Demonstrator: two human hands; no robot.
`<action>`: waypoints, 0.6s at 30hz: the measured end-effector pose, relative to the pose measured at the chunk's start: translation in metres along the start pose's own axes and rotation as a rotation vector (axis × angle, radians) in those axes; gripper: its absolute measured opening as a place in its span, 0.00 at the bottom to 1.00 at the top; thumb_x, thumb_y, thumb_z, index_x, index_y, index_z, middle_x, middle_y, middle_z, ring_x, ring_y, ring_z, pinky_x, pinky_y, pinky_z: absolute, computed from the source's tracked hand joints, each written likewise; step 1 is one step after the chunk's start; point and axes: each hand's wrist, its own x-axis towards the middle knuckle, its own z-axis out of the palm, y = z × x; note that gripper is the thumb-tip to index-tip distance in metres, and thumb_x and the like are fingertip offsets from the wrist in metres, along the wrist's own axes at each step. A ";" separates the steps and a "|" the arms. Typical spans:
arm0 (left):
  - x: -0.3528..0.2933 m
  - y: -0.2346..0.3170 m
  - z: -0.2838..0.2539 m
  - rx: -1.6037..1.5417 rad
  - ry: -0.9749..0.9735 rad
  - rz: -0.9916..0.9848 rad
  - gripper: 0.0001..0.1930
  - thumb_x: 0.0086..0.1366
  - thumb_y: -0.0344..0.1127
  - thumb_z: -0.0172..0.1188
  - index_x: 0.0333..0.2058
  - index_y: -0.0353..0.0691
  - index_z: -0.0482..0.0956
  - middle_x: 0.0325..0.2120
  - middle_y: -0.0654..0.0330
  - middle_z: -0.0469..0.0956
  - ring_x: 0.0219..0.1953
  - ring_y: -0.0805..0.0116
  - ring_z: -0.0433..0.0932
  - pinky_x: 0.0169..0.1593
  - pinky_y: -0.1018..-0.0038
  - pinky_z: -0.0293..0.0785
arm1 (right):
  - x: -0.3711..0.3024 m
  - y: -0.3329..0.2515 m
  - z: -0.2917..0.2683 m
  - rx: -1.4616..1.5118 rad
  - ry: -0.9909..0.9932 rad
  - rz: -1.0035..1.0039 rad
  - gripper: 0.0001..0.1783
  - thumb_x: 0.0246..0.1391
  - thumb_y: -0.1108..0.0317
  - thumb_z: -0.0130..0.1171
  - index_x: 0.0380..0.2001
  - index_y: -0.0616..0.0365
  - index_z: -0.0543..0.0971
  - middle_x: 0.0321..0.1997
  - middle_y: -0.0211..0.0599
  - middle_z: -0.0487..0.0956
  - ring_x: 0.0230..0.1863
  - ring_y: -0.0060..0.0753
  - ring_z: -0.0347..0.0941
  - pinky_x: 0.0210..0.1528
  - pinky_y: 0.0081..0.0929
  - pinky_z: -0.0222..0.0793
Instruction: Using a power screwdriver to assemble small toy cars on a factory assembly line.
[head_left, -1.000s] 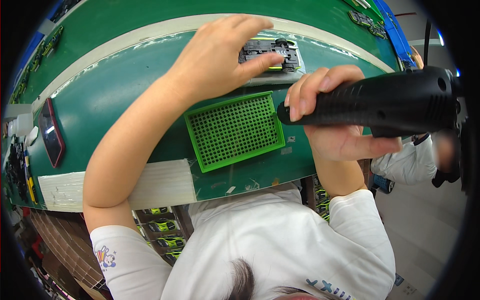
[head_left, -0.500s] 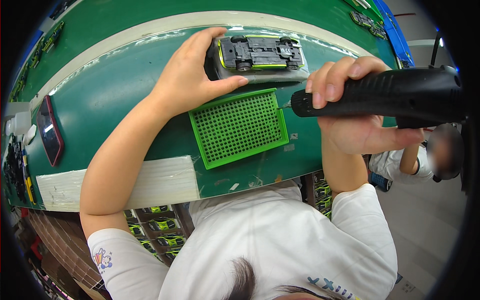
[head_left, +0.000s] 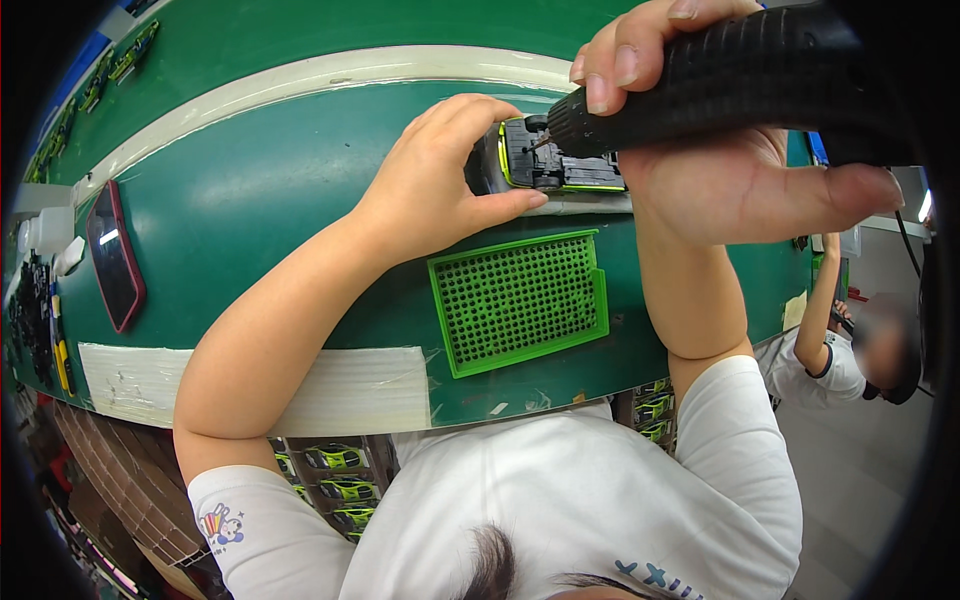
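Observation:
An upturned toy car (head_left: 575, 172), black underneath with bright green edges, lies in a grey holder on the green table. My left hand (head_left: 435, 180) grips the car's left end, thumb on the near side and fingers on the far side. In my right hand (head_left: 700, 185) is a black electric screwdriver (head_left: 740, 85), fingers wrapped over its body. Its thin bit reaches the car's underside near the left wheels; whether it sits on a screw is too small to tell. The screwdriver and right hand hide the car's right end.
Nearer me lies a green tray (head_left: 530, 356) with rows of small holes. A red-edged phone (head_left: 115, 255) and a white strip (head_left: 375, 385) lie to the left. Boxed toy cars (head_left: 345, 488) show below the table edge. A co-worker (head_left: 815, 370) is at the right.
My right hand has raised the screwdriver and carried it over the car, its bit moving from above the tray to the underside. My left hand still holds the car's left end.

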 end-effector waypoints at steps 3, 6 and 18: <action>0.000 -0.001 0.000 -0.013 0.009 0.002 0.35 0.49 0.40 0.76 0.54 0.35 0.71 0.52 0.49 0.74 0.54 0.52 0.75 0.57 0.65 0.71 | -0.001 0.003 0.004 -0.024 0.027 0.040 0.56 0.40 0.10 0.35 0.39 0.59 0.72 0.26 0.37 0.75 0.23 0.29 0.71 0.29 0.28 0.69; 0.000 0.000 0.002 -0.018 0.003 -0.004 0.35 0.49 0.40 0.76 0.53 0.35 0.71 0.52 0.50 0.74 0.54 0.52 0.75 0.56 0.65 0.72 | -0.003 0.004 -0.001 -0.055 0.056 0.079 0.54 0.42 0.12 0.35 0.37 0.58 0.73 0.25 0.37 0.75 0.22 0.29 0.72 0.27 0.27 0.69; 0.001 -0.009 0.002 -0.119 0.041 0.000 0.29 0.47 0.43 0.76 0.45 0.35 0.75 0.42 0.51 0.78 0.47 0.48 0.75 0.53 0.61 0.72 | -0.004 0.011 0.011 -0.182 0.145 0.224 0.49 0.50 0.16 0.32 0.29 0.57 0.74 0.19 0.38 0.76 0.17 0.29 0.72 0.21 0.23 0.69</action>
